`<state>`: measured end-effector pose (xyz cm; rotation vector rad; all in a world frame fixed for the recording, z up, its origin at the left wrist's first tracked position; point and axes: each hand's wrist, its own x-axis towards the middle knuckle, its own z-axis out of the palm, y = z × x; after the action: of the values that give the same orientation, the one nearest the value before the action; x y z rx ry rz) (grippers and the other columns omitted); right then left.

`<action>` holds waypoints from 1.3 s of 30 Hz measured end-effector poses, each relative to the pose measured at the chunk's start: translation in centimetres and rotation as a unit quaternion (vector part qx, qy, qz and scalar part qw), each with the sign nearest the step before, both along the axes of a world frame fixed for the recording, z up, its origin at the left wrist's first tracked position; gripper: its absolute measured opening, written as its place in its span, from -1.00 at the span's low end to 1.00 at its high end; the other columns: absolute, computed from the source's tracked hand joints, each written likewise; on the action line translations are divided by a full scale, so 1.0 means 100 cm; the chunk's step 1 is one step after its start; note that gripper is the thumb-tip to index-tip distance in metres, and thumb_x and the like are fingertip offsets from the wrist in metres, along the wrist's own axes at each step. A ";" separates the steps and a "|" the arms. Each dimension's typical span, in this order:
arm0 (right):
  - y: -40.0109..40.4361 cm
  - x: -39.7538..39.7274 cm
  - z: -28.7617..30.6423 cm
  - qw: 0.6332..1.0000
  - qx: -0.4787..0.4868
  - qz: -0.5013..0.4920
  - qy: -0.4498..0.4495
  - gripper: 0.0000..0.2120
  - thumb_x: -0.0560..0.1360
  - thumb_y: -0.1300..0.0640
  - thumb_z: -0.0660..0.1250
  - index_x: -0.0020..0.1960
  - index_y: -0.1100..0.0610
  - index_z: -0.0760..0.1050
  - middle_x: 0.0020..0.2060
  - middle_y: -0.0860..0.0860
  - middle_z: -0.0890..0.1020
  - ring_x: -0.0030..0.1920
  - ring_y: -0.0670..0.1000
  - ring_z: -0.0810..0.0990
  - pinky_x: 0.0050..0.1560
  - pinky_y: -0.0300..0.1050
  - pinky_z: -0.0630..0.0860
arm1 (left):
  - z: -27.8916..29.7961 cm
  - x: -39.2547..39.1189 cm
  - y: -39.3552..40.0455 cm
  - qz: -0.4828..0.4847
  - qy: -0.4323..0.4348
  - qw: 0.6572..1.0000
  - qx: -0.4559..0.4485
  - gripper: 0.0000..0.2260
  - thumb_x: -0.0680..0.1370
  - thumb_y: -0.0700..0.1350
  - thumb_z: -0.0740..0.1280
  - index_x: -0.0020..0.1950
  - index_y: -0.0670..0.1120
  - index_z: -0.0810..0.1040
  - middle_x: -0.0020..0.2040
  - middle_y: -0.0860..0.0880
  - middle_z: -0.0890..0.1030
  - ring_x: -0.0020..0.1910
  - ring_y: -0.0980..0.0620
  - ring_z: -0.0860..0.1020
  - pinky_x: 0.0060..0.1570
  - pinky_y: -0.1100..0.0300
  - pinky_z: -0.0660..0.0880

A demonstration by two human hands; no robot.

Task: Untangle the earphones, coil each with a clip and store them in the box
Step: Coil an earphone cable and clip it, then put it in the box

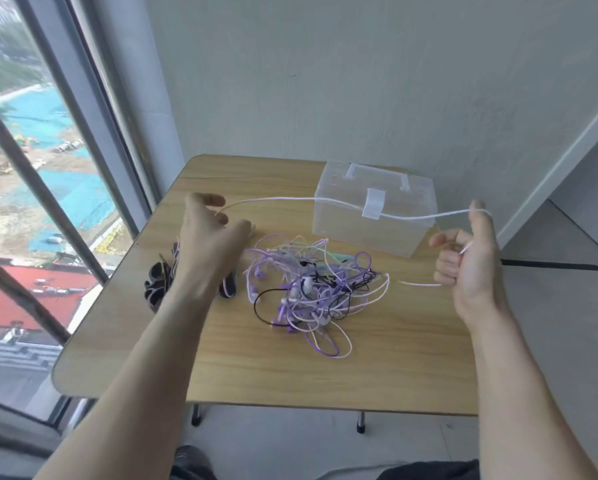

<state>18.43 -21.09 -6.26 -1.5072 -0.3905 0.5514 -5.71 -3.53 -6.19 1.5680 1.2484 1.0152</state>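
Barely begun: one pale lilac earphone cord (325,201) stretched between both hands.
Left hand (210,233) and right hand (467,258) fingers pinch it; purple tangle (308,289) remains, translucent plastic box (373,216) latched.

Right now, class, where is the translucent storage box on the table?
In the head view the translucent storage box stands closed at the far right of the wooden table, near the wall, just behind the tangled earphones.

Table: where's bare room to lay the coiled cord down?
Free: the near strip of the table below the tangle, and the far edge left of the box. Crowded: centre, plus the dark clips at left.
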 end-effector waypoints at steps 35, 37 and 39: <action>0.010 -0.049 -0.003 0.891 -0.131 0.128 -0.416 -0.52 0.55 0.04 0.42 0.41 0.14 0.44 0.26 0.02 0.55 0.30 -0.06 0.50 0.26 -0.37 0.30 | -0.022 0.049 -0.046 -0.244 0.108 0.942 0.204 -0.91 0.54 -0.13 0.42 -0.07 -0.03 0.74 -0.27 0.08 0.66 -0.32 0.16 0.53 -0.24 0.31 0.43; 0.018 -0.062 -0.006 0.905 -0.069 0.195 -0.372 -0.76 0.53 0.09 0.46 0.18 0.06 0.62 0.01 -0.10 0.69 0.01 -0.16 0.65 0.08 -0.36 0.48 | -0.018 0.047 -0.046 -0.255 0.093 0.946 0.174 -0.91 0.52 -0.13 0.44 -0.10 0.02 0.74 -0.33 0.09 0.66 -0.36 0.20 0.52 -0.30 0.37 0.41; 0.024 -0.061 -0.010 0.913 -0.063 0.177 -0.361 -0.96 0.51 0.14 0.48 -0.04 0.06 0.68 -0.26 -0.08 0.70 -0.28 -0.08 0.66 -0.18 -0.23 0.55 | -0.017 0.044 -0.043 -0.259 0.092 0.950 0.149 -0.93 0.50 -0.10 0.47 -0.08 0.06 0.74 -0.31 0.15 0.67 -0.34 0.22 0.56 -0.26 0.36 0.46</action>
<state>12.32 -18.73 -7.25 -1.7470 -1.2416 0.2780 -1.31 -7.82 -7.85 2.1218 0.7474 0.7454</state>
